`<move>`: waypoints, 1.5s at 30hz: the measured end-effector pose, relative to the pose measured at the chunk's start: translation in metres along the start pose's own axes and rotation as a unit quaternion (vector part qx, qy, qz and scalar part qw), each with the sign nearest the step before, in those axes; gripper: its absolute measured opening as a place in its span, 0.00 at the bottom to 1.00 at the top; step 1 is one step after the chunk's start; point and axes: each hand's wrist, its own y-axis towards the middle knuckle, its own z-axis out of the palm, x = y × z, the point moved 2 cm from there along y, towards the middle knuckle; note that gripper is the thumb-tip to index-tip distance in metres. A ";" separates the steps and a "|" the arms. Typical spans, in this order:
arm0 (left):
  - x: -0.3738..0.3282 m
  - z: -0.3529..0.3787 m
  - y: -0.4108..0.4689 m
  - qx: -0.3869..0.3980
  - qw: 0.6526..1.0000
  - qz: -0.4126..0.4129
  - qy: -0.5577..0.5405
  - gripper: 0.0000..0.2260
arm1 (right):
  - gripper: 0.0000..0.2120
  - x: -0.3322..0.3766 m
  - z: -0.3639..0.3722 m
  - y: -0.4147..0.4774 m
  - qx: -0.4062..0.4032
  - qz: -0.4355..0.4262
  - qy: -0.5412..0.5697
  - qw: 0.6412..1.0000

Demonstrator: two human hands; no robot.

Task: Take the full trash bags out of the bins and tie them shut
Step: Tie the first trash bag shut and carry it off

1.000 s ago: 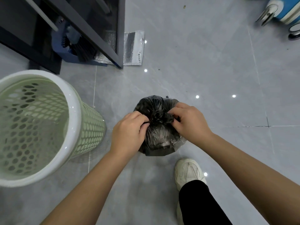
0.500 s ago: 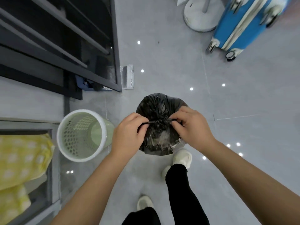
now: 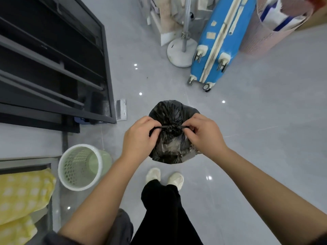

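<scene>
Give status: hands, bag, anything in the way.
Hands: left hand and right hand each pinch a knot tail. Black trash bag out of green bin, neck knotted. Nothing in the way.

Bright, even overhead light; small white glints dot the glossy floor point(image 3: 265, 138), and the bag point(image 3: 169, 147) shows a dull sheen. Shadows are soft. Wide-angle distortion bends the shelf point(image 3: 53, 68) and suitcase point(image 3: 233, 39) near the edges.

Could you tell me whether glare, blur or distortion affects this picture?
Head view: the wide-angle lens bows the dark shelf frame; small light glints dot the glossy floor; the trash bag, pinched by left hand and right hand, looks fairly sharp, with pale sheen.
</scene>
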 end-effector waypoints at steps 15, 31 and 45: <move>-0.194 0.066 0.166 0.056 0.993 0.104 0.029 0.05 | 0.05 -0.116 -0.206 0.051 -0.044 0.103 -0.002 0.994; -0.489 0.274 0.315 0.067 0.974 0.210 0.044 0.06 | 0.04 -0.378 -0.464 0.054 -0.125 0.159 -0.047 0.978; -0.736 0.456 0.457 0.094 0.963 0.250 0.041 0.08 | 0.04 -0.611 -0.689 0.084 -0.151 0.214 -0.048 0.964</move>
